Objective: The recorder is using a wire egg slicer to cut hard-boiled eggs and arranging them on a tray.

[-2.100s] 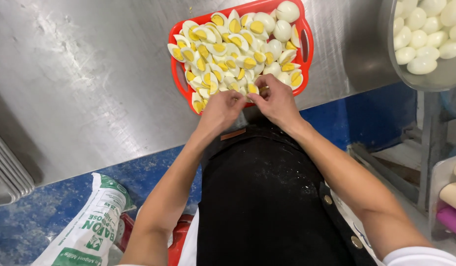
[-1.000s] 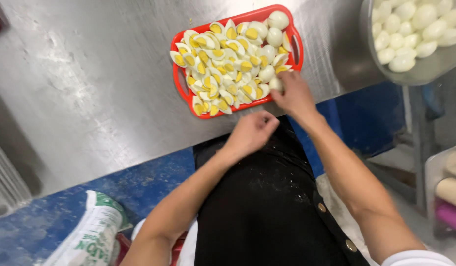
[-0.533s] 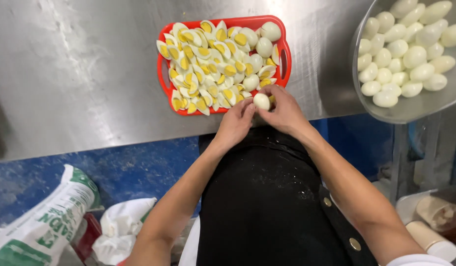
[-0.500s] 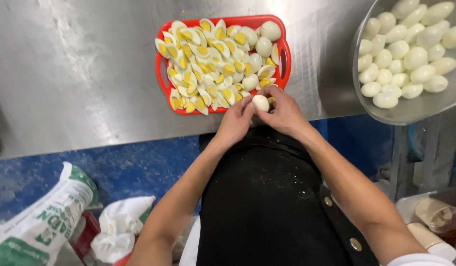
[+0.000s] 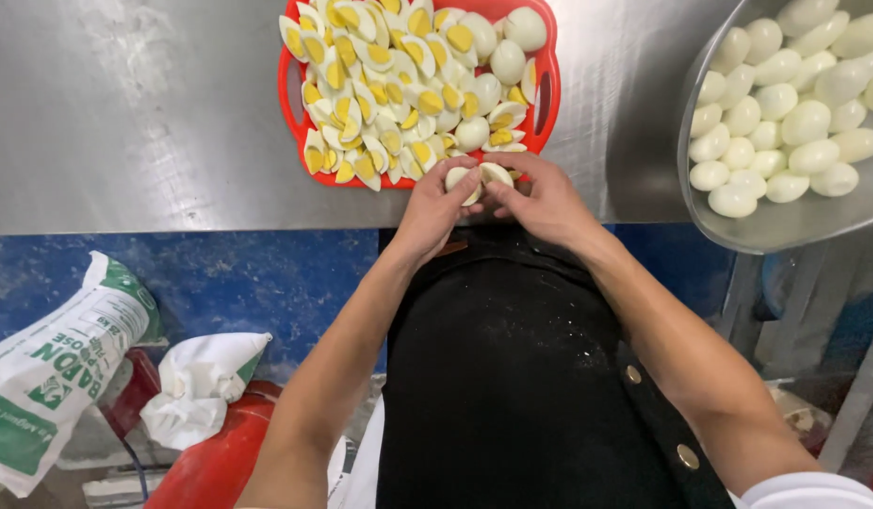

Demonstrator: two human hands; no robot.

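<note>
White egg [image 5: 478,179] between both hands

Left hand [image 5: 434,205]: was raised to the near edge of the work surface, palm turned inward, fingers curled, thumb and fingertips pinched closed.
Right hand [image 5: 546,200]: sat just beside the left, fingers curled, thumb and fingertips pinched closed; the fingertips of both hands met.
Left forearm: was bare, and ran from the lower middle of the view up and to the right toward the wrist.
Right forearm: was bare, and ran from the lower right corner up and to the left; a white sleeve edge showed at the upper arm.
Wrists: were both near straight and converged toward each other.
</note>
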